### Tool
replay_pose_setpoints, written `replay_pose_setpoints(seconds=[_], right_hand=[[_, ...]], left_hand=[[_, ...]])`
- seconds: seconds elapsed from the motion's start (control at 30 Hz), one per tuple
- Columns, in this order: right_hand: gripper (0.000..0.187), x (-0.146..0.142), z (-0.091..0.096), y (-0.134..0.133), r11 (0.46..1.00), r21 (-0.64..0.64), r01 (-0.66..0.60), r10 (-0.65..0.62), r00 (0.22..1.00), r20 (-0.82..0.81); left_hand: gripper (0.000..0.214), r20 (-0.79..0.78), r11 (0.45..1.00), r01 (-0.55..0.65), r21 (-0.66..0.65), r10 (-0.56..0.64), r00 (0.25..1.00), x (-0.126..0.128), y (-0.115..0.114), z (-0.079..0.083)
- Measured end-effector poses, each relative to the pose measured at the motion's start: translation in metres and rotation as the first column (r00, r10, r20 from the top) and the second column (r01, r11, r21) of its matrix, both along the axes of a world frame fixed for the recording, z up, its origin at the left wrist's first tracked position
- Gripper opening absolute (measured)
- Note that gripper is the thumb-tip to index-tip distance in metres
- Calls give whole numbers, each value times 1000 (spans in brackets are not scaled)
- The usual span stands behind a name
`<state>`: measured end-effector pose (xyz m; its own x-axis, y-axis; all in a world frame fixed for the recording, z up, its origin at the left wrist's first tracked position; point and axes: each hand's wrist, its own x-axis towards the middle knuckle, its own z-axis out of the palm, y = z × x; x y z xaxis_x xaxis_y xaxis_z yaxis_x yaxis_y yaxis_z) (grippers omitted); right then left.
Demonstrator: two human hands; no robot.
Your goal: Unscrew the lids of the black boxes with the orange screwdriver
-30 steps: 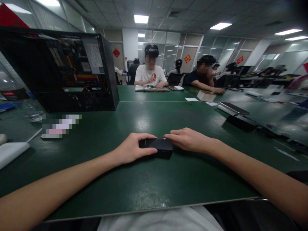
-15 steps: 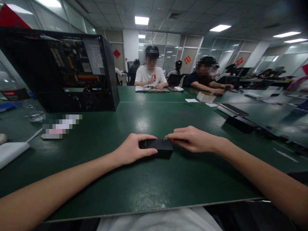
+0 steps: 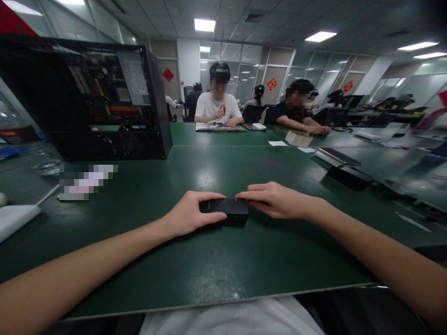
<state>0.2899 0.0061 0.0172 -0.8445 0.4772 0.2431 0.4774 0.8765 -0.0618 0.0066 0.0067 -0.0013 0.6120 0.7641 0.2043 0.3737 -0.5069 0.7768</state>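
Note:
A black, oblong box-like block [image 3: 234, 213] lies on the green table [image 3: 195, 274] in front of me. My left hand [image 3: 190, 214] is closed round its left part, with the thumb on the near side and the fingers on the far side. At the block's right end, my right hand [image 3: 270, 201] is pinched closed. A bit of a small orange-handled tool [image 3: 247, 200] shows between its fingers, and the rest is hidden. The right fingertips are at the block's top right edge; I cannot tell whether they touch it.
An open black computer case [image 3: 159, 102] stands at the left. Behind it to the left is a plastic bottle [image 3: 17, 135]. A white device [image 3: 19, 218] with a cable lies nearer. At the right are a black box [image 3: 349, 178] and a small carton [image 3: 298, 139]. Several people sit beyond.
The view has shifted slightly, and both hands and the block appear a little further up and left. Less of the orange-handled tool shows. Both hands keep their hold.

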Motion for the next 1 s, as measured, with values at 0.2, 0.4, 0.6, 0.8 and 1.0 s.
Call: replay_pose_setpoints(seconds=[0.2, 0.4, 0.6, 0.8, 1.0], right_hand=[[34, -1, -5, 7, 990, -129, -54, 40, 993, -110], [34, -2, -10, 11, 964, -251, -84, 33, 979, -199], [29, 3, -8, 14, 986, -164, -42, 14, 985, -171], [23, 15, -5, 17, 996, -88, 2, -15, 988, -152], [21, 10, -11, 15, 996, -80, -28, 11, 980, -201]], left_hand=[[48, 7, 1000, 16, -13, -16, 1000, -1, 1, 0], [49, 2, 1000, 19, -13, -19, 1000, -1, 0, 1], [48, -19, 999, 15, 43, -14, 1000, -1, -2, 2], [47, -24, 1000, 6, 23, -6, 1000, -1, -3, 3], [47, -5, 1000, 8, -30, -8, 1000, 1, -3, 4]])
